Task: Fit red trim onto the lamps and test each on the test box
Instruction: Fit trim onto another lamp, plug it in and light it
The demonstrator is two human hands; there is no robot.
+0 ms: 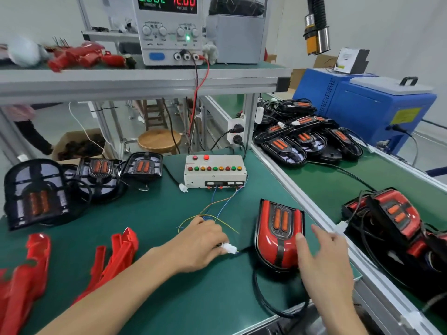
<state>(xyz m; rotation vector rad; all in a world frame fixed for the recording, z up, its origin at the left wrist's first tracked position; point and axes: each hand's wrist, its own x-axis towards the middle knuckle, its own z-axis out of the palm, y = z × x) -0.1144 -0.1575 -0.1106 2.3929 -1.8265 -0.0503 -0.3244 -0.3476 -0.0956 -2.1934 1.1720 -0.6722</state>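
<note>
On the green-matted worktop [193, 298], near its right edge, lies the black lamp fitted with glossy red trim and two orange light bars [278, 234], face up, its black cable looping off the near edge. My right hand [324, 259] rests against the lamp's lower right side, thumb touching the red trim, the other fingers spread and relaxed, gripping nothing. My left hand [200, 243] lies just left of the lamp, its fingers curled round the white plastic connector [229, 249] at the end of the lamp's lead; whether this connector is mated with a second plug cannot be told, as the hand hides the joint. Thin coloured wires [217, 209] run from beneath this hand back to the white test box with a row of red, green and yellow indicator lamps [215, 171], which sits at the middle of the worktop, well apart from the lamp. Untrimmed black lamps with orange bars [96, 175] lie at the left rear. Loose red trim pieces [116, 257] lie at the near left. Trimmed lamps [396, 216] rest on the green conveyor [321, 180] to the right. Above, a bench power supply [169, 30] on the shelf reads 12.00.
</note>
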